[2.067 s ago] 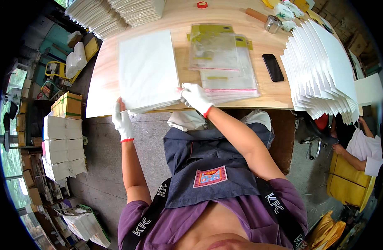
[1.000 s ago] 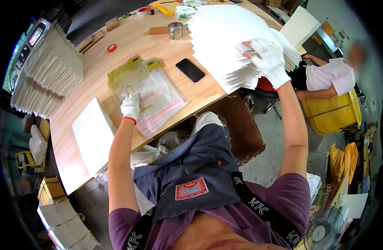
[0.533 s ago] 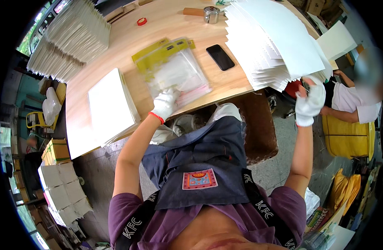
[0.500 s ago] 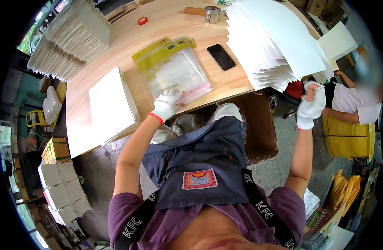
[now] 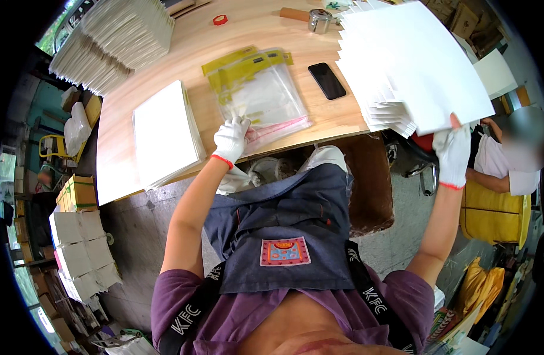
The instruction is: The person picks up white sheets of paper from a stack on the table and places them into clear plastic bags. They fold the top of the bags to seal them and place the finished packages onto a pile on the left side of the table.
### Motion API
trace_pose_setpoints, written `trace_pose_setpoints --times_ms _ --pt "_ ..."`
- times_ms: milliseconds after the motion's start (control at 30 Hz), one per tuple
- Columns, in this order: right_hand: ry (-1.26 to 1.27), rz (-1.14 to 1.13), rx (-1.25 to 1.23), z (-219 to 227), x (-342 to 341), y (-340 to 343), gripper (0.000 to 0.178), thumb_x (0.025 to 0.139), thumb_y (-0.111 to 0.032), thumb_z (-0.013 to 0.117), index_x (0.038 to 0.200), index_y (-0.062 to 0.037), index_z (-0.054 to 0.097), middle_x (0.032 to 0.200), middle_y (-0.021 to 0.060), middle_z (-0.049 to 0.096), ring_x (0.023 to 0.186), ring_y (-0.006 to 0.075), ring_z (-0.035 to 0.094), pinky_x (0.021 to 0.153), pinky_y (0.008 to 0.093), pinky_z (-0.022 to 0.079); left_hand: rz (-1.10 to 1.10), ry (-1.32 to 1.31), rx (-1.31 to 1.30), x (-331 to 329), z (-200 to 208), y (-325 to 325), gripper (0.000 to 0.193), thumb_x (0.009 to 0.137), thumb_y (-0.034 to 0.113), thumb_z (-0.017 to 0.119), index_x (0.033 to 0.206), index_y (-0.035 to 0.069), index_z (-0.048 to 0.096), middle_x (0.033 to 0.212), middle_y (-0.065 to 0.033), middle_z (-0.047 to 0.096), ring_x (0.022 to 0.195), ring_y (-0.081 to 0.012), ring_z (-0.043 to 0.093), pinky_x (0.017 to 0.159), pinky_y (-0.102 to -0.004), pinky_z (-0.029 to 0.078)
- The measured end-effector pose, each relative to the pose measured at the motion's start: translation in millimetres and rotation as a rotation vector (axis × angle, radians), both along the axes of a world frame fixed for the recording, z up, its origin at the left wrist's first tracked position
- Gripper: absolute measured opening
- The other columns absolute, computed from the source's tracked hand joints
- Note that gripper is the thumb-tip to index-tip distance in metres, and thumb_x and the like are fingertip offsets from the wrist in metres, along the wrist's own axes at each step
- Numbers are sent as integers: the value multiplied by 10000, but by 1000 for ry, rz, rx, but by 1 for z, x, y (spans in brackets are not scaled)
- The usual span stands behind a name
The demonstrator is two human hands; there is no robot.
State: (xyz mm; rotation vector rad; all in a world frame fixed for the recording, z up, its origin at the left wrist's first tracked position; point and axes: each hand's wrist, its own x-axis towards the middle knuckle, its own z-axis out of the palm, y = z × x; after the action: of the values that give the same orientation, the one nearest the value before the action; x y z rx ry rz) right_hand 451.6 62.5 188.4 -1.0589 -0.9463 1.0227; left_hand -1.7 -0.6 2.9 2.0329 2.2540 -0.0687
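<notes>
My left hand (image 5: 231, 139), in a white glove with a red cuff, is at the near left corner of a stack of clear plastic bags (image 5: 263, 94) with yellow-green top bands. Its fingers are drawn together on the top bag's edge, which lifts slightly there; the exact grip is partly hidden. At the right, my right hand (image 5: 453, 151), gloved the same way, pinches the near edge of a large white sheet (image 5: 429, 65). One bare fingertip lies on top of the sheet. Beneath it, a fanned pile of white sheets (image 5: 367, 89) rests on the table.
A white stack (image 5: 165, 130) lies left of the bags. A black phone (image 5: 327, 81), a red tape roll (image 5: 220, 20) and a metal pot (image 5: 319, 22) sit on the wooden table (image 5: 254, 29). Tall piles (image 5: 127, 41) stand far left. Another person (image 5: 503, 154) sits at the right.
My right hand has moved forward and right and taken the white sheet's near edge. My left hand has shifted slightly and its fingers have drawn together. The whole view has shifted a little.
</notes>
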Motion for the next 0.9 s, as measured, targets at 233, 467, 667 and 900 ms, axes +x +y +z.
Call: trace_pose_setpoints --times_ms 233,467,667,900 --pt "83 630 -370 -81 -45 -84 505 835 -126 576 1280 63 433 1114 133 609 1021 220 598 914 341 482 40 -87 44 -4 -5 -1 307 756 199 659 1052 180 581 1093 -93 556 1024 -300 573 767 -436 524" --pt "384 684 -648 -155 -63 -115 436 835 -186 611 1202 24 505 1019 108 629 851 165 629 722 274 514 -71 -269 248 -25 -20 -12 356 705 107 648 1048 155 565 1051 -71 569 1051 -290 542 810 -432 500" --pt "610 479 -682 -187 -84 -127 250 883 -122 578 1106 -15 544 915 50 650 706 94 639 596 216 531 -27 -314 418 -16 3 -12 224 719 1 549 892 127 614 932 -64 582 870 -292 571 729 -393 484" --pt "662 394 -680 -174 -110 -131 305 921 -144 548 1199 -29 498 1108 73 605 874 151 652 651 267 562 -124 -675 380 -23 33 -9 305 740 -47 496 972 110 617 841 -98 554 676 -272 561 630 -354 473"
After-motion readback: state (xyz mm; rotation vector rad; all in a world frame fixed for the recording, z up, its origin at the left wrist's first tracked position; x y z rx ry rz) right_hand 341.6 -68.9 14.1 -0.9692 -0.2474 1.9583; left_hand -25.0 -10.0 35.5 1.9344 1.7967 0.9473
